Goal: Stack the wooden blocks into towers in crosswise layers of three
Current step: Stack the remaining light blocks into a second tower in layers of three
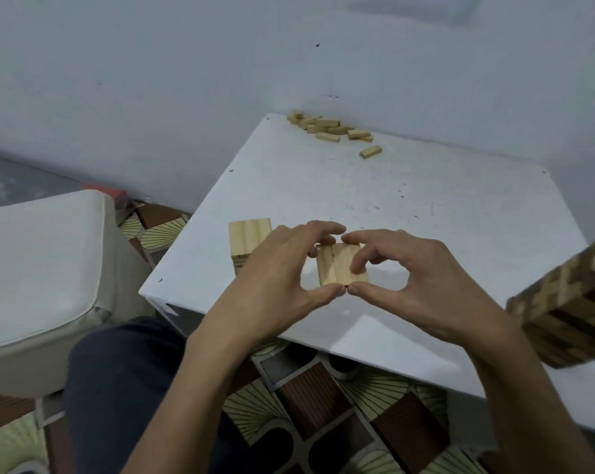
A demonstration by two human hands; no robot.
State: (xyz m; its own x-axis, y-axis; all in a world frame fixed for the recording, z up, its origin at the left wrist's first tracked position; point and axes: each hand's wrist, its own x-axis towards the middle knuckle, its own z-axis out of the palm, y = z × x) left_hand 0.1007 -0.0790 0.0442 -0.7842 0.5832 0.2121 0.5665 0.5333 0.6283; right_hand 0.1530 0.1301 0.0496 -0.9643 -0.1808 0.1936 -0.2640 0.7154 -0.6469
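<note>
On the white table (426, 213) a layer of three pale wooden blocks (337, 265) lies side by side near the front edge. My left hand (272, 271) and my right hand (412, 278) curl round it from both sides, fingertips on its far edge, thumbs meeting at its near edge. A short block tower (249, 237) stands just left of my left hand. A taller tower (569, 309) shows blurred at the right edge. Several loose blocks (330, 126) lie in a heap at the table's far corner.
A white cushioned seat (39, 268) stands to the left of the table. A wall (220, 80) runs behind the table. Patterned floor tiles (323, 412) and my dark trouser leg (125, 388) fill the foreground.
</note>
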